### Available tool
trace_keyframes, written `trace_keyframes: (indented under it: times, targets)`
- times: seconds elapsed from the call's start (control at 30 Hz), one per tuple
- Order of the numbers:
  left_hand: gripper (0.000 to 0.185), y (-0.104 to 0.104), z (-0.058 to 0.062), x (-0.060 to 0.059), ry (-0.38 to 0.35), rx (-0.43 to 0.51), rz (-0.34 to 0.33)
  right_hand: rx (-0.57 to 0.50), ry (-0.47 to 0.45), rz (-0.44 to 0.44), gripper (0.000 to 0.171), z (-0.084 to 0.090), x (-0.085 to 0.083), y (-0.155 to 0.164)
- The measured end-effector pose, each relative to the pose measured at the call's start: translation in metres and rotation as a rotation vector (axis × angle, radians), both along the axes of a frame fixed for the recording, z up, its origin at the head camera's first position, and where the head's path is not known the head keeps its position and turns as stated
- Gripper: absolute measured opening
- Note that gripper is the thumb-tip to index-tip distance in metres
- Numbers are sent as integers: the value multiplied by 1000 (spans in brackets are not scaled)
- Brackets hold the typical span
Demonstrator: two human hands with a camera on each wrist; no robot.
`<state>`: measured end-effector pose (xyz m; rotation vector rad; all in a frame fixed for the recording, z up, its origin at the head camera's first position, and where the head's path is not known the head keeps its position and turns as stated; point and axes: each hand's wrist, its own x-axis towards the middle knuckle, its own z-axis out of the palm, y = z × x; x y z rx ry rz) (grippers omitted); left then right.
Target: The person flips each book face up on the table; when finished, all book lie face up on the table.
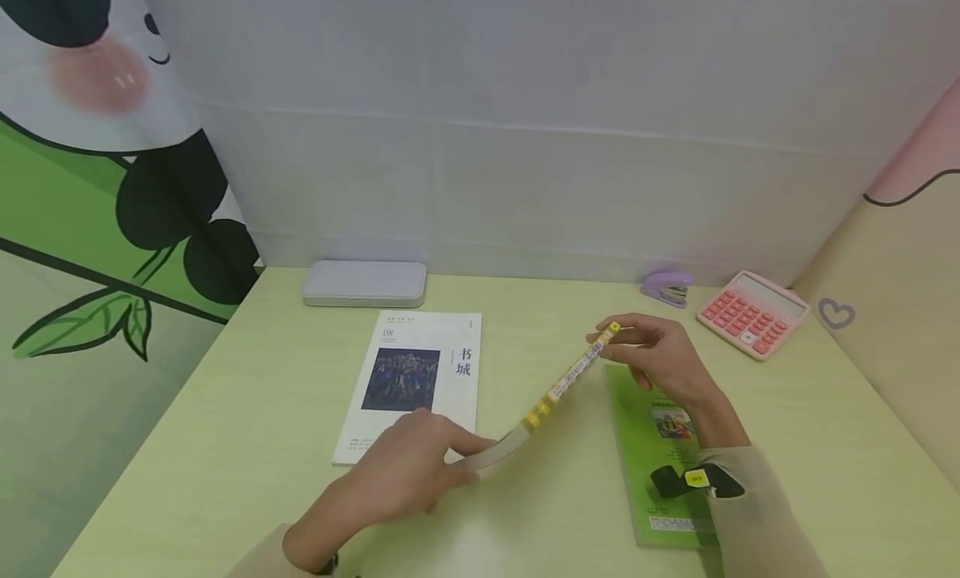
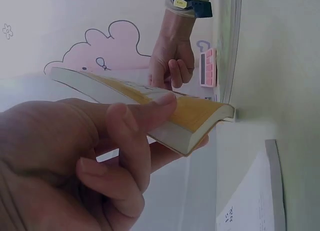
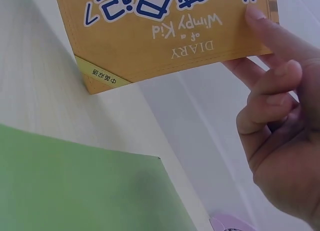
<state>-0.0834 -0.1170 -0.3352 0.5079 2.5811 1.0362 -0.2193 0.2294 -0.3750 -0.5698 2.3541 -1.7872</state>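
A yellow paperback (image 1: 558,386), titled Diary of a Wimpy Kid on its orange cover (image 3: 165,31), is held above the desk with its spine up, slanting from near left to far right. My left hand (image 1: 467,459) pinches its near end, thumb (image 2: 150,108) on top and fingers underneath. At the far end, my right hand (image 1: 609,344) holds the book with its fingertips (image 3: 260,21) on the cover. A green book (image 1: 660,453) lies flat under my right forearm.
A white magazine (image 1: 412,386) lies flat left of the hands. Along the back wall are a grey case (image 1: 365,282), a purple stapler (image 1: 666,286) and a pink calculator (image 1: 752,313). The light green desk (image 1: 247,444) is walled at the back and right.
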Motion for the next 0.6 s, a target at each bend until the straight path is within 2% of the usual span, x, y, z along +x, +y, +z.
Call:
trace_keyframes:
  times: [0.17,0.3,0.5,0.6]
  targets:
    - [25,-9,6,-6,-11,33,34,-7,14,-45,24,5,2,1]
    - [22,-16,12,-11,-23,36,89,-41,27,-61,26,10,4,1]
    - [29,-26,19,-17,38,63,150,-11,24,-85,24,18,7,-1]
    - [38,-28,20,-19,52,77,194,32,12,-107,33,22,7,-3]
